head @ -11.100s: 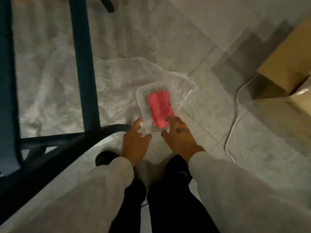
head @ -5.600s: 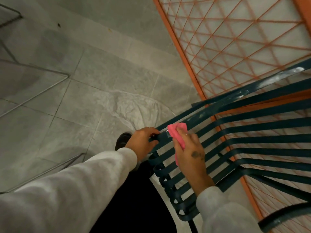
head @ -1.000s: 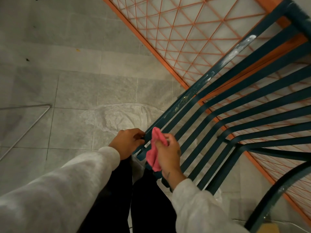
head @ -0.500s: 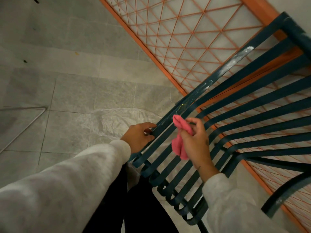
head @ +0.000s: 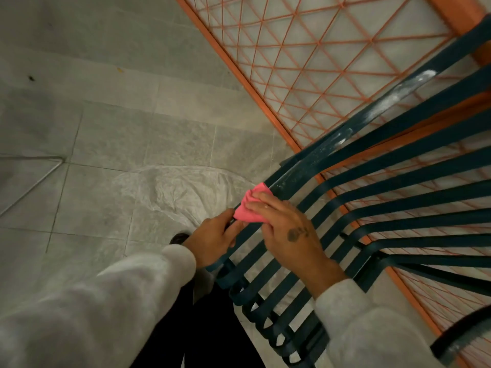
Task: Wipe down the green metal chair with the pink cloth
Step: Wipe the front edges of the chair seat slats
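Note:
The green metal chair (head: pixel 372 181) fills the right half, its dark slats fanning out from the curled front edge near my legs. My right hand (head: pixel 287 229) presses the pink cloth (head: pixel 249 208) flat on the outermost slat, fingers spread over it. That slat carries pale dusty streaks further up. My left hand (head: pixel 215 240) grips the same outer slat just below the cloth, close to the chair's front edge.
An orange metal mesh panel (head: pixel 305 62) stands behind the chair along the wall. A crumpled clear plastic sheet (head: pixel 180 189) lies on the grey tiled floor under the chair. A thin wire frame (head: pixel 34 181) rests at the left. My shoe (head: pixel 179 238) shows by the left hand.
My right hand has come down from above the slats and laid the cloth flat on the outer slat. The left hand keeps its grip on the chair's edge.

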`<state>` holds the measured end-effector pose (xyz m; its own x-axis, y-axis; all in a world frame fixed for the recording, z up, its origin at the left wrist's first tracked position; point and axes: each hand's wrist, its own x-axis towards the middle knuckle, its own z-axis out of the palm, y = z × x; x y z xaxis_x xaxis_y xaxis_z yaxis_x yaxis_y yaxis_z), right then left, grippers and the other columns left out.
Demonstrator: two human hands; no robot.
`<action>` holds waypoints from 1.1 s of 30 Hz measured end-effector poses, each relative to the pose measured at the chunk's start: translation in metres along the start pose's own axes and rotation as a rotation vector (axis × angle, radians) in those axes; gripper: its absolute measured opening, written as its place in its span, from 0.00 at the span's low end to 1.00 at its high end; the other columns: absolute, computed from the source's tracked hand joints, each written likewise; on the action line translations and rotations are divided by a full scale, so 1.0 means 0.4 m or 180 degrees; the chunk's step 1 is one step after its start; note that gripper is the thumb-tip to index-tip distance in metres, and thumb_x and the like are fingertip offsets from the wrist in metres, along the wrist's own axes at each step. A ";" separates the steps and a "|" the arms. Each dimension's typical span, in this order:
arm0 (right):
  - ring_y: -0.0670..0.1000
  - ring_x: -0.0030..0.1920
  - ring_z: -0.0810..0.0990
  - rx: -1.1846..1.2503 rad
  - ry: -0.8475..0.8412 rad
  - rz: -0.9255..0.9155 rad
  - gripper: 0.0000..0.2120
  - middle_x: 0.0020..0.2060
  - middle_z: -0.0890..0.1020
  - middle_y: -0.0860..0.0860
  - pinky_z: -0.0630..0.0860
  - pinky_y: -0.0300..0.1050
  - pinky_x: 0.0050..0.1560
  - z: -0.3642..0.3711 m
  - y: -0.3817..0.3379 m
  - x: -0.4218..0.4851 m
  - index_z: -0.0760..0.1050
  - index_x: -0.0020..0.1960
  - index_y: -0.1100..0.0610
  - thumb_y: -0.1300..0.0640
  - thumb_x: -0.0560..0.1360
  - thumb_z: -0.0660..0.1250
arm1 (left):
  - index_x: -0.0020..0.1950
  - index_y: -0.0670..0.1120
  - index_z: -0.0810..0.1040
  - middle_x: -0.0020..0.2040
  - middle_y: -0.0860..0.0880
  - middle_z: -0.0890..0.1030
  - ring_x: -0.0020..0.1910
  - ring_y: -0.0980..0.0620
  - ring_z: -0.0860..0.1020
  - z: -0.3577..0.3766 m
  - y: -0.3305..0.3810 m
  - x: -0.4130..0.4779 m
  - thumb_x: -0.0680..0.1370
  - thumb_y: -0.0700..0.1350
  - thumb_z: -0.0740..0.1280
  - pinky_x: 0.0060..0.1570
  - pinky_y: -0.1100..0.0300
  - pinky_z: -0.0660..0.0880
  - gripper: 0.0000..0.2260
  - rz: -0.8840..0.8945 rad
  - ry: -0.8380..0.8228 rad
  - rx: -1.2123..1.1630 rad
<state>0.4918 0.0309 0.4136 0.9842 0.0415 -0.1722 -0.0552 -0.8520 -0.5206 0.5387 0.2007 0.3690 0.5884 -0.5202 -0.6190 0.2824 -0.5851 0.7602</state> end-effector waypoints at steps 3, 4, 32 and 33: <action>0.55 0.60 0.78 -0.0355 -0.0042 0.0156 0.28 0.67 0.76 0.46 0.72 0.48 0.62 -0.014 0.045 0.037 0.76 0.67 0.51 0.71 0.71 0.67 | 0.49 0.53 0.72 0.27 0.55 0.75 0.26 0.61 0.74 0.011 -0.012 0.009 0.81 0.57 0.58 0.32 0.67 0.68 0.09 0.0220 0.0283 0.0218; 0.55 0.60 0.78 -0.0373 0.0020 0.0265 0.27 0.68 0.76 0.47 0.73 0.49 0.62 -0.016 0.051 0.051 0.76 0.67 0.53 0.71 0.71 0.66 | 0.49 0.54 0.72 0.27 0.55 0.75 0.26 0.62 0.75 0.010 -0.010 0.013 0.80 0.58 0.59 0.32 0.68 0.68 0.09 0.0212 0.0270 0.0207; 0.50 0.56 0.80 -0.0549 -0.1395 0.0916 0.10 0.54 0.82 0.46 0.77 0.51 0.56 -0.044 -0.030 0.187 0.79 0.55 0.49 0.60 0.76 0.66 | 0.52 0.52 0.74 0.34 0.50 0.80 0.32 0.51 0.78 0.024 -0.033 0.044 0.75 0.52 0.65 0.38 0.53 0.79 0.08 0.0074 0.0395 0.0700; 0.53 0.55 0.79 -0.0902 -0.1449 0.0947 0.08 0.54 0.81 0.50 0.77 0.51 0.54 -0.031 -0.064 0.193 0.78 0.55 0.52 0.58 0.77 0.66 | 0.51 0.51 0.74 0.35 0.49 0.81 0.32 0.50 0.79 0.025 -0.034 0.044 0.75 0.52 0.65 0.38 0.52 0.79 0.08 0.0089 0.0406 0.0707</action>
<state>0.5714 0.0494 0.4239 0.7593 -0.0541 -0.6485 -0.2083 -0.9643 -0.1634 0.5378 0.1934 0.3456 0.6884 -0.4637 -0.5578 0.0997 -0.7012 0.7059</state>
